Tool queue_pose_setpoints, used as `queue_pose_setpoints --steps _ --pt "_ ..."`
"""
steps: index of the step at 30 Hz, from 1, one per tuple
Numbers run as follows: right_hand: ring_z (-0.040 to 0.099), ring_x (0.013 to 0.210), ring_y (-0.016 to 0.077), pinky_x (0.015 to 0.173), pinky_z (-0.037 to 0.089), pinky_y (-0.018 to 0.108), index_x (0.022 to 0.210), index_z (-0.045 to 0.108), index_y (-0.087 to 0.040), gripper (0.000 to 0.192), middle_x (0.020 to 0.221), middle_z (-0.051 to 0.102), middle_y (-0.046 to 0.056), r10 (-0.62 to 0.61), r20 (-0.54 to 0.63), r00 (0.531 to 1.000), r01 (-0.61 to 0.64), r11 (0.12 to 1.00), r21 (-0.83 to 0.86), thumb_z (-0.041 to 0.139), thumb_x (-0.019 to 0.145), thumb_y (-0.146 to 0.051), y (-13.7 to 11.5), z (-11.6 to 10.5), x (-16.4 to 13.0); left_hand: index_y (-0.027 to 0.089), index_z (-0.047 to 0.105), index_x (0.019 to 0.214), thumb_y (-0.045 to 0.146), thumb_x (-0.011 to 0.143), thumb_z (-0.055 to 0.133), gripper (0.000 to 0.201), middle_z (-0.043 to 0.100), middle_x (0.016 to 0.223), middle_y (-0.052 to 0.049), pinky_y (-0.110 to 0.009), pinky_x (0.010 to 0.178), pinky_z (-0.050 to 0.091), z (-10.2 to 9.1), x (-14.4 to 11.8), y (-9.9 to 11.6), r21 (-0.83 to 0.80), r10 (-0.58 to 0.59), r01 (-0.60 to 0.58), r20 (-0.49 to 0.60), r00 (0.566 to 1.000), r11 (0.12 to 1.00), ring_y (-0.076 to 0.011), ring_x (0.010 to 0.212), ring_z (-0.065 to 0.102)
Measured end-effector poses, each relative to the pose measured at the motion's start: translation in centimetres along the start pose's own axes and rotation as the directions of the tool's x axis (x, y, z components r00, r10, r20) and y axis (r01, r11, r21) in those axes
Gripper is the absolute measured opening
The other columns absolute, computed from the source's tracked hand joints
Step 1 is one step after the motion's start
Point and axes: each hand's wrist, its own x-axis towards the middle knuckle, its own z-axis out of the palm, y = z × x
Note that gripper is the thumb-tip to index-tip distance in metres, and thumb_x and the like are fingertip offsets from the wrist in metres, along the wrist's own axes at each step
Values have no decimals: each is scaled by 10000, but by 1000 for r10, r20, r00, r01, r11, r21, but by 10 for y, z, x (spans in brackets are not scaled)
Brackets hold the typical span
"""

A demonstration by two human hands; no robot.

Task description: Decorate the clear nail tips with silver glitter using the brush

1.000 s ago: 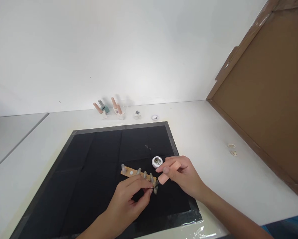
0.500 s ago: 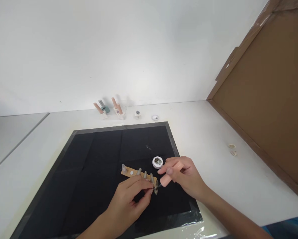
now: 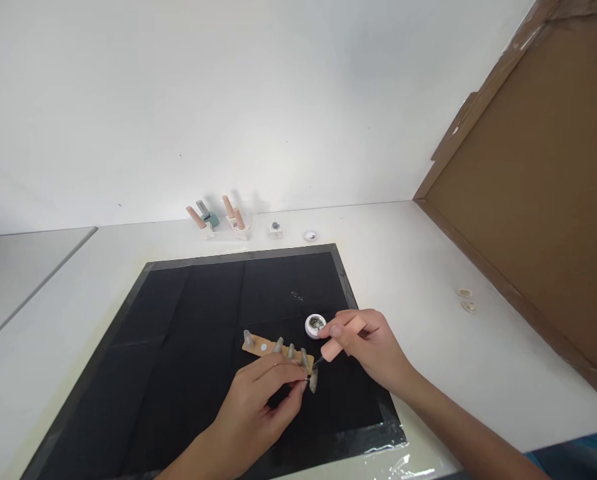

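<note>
Pinching a grey nail tip (image 3: 312,381) between thumb and fingers, the left hand (image 3: 258,413) meets the right hand (image 3: 366,343), closed around a pink-handled brush (image 3: 339,339). Just beyond sit a strip of nail tips (image 3: 273,348) and a small white jar (image 3: 315,325); bottles (image 3: 221,219) stand farther off.

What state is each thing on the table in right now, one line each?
Left hand: fingers pinched on a nail tip.
Right hand: gripping a pink-handled brush, bristles down by the nail tip.
Small white jar: open, lid off.
Wooden strip: flat on the black mat, nail tips standing on it.
Bottles at the wall: leaning, capped.
</note>
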Motion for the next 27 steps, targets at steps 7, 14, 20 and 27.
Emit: queue_pose_setpoints --steps 7,14,20,27 --pt "654 637 168 623 540 291 505 695 -216 361 591 715 38 -1 -99 995 5 999 47 642 808 -406 1 -1 2 173 635 829 -5 753 575 203 691 692 -35 -211 619 549 0 -2 -1 -12 1 -1 -19 1000 1000 -125 614 660" --pt "648 628 172 604 526 290 622 741 -205 312 561 697 34 -28 124 992 16 995 102 633 815 -425 -5 2 -3 176 644 836 5 761 573 199 687 691 -32 -223 628 554 0 1 -1 -34 -34 34 0 999 999 -132 628 665" --pt "648 619 164 604 529 281 615 737 -208 283 580 710 31 -21 100 995 15 998 55 635 825 -368 -3 1 -2 177 639 830 5 759 573 197 690 691 -32 -218 619 552 1 0 -2 -31 -34 34 -1 999 999 -130 621 662" --pt "638 591 157 573 518 271 652 740 -202 276 556 710 30 -14 148 989 -2 994 112 630 828 -384 -1 2 -3 175 644 839 9 759 577 196 698 694 -33 -215 623 554 0 -1 -4 -30 -36 36 6 999 999 -131 621 669"
